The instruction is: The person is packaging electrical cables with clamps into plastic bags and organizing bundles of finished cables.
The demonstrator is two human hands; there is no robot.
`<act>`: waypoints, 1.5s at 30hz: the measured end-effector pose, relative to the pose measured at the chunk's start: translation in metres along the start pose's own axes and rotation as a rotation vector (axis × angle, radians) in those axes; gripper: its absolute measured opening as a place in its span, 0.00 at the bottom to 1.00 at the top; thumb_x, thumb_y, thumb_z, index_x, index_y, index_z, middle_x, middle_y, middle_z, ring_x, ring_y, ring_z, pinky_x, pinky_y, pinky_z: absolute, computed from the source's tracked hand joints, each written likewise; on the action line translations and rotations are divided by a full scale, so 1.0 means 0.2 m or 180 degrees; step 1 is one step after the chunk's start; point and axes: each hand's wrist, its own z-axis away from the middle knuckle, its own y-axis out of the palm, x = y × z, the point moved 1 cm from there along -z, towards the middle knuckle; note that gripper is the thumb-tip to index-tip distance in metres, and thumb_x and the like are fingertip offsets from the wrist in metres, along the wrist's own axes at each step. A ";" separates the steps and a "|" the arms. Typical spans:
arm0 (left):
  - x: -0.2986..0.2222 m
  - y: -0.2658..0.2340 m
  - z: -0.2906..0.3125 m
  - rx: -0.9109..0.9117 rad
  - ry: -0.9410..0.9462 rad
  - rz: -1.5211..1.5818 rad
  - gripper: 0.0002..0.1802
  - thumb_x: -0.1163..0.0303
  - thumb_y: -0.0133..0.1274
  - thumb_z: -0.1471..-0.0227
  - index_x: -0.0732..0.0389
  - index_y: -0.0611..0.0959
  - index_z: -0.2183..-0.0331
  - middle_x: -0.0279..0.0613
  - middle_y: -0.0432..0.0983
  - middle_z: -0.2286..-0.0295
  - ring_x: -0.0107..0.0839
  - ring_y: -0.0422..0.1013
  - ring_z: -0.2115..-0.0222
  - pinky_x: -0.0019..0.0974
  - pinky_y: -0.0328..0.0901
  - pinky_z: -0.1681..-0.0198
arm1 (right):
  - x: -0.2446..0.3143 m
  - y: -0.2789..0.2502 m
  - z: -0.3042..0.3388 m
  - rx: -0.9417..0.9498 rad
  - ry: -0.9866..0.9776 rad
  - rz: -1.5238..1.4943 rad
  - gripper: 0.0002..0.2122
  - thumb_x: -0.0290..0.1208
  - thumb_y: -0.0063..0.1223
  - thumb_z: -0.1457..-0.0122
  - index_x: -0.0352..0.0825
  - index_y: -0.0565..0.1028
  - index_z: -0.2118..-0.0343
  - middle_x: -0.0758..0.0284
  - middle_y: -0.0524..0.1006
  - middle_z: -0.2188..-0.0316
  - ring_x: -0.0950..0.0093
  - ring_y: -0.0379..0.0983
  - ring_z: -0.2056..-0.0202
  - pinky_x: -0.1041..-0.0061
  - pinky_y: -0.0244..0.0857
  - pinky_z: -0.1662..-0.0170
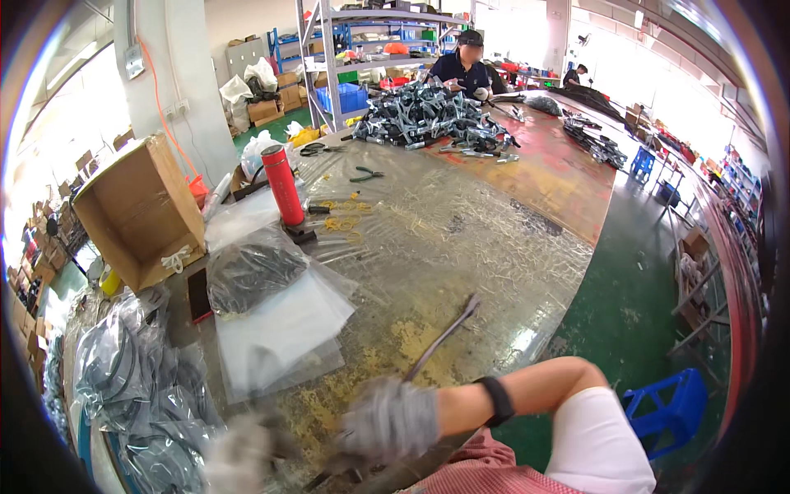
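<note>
My right hand, in a grey knitted glove, is closed around a long dark cable. One end of the cable sticks out past the hand and points away over the table, ending in a slightly wider tip. Dark lengths also show below the hand, near the lower edge. My left hand, gloved too, is smeared by motion beside the bagged goods, and its fingers cannot be made out. Flat clear plastic bags lie on the table just beyond it. A filled clear bag with dark contents rests on them.
Bagged dark coils are piled at the left edge. An open cardboard box, a red flask, pliers and yellow ties stand or lie farther back. Beyond a heap of metal parts, a co-worker works. A blue stool stands right.
</note>
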 end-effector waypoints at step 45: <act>0.34 0.65 -0.17 -0.0484 0.0070 0.0234 0.31 0.67 0.53 0.56 0.65 0.65 0.49 0.58 0.63 0.52 0.53 0.61 0.51 0.46 0.59 0.49 | -0.39 0.71 0.02 -0.0240 0.0513 -0.0492 0.21 0.38 0.52 0.52 0.47 0.72 0.51 0.54 0.61 0.47 0.53 0.57 0.47 0.53 0.49 0.46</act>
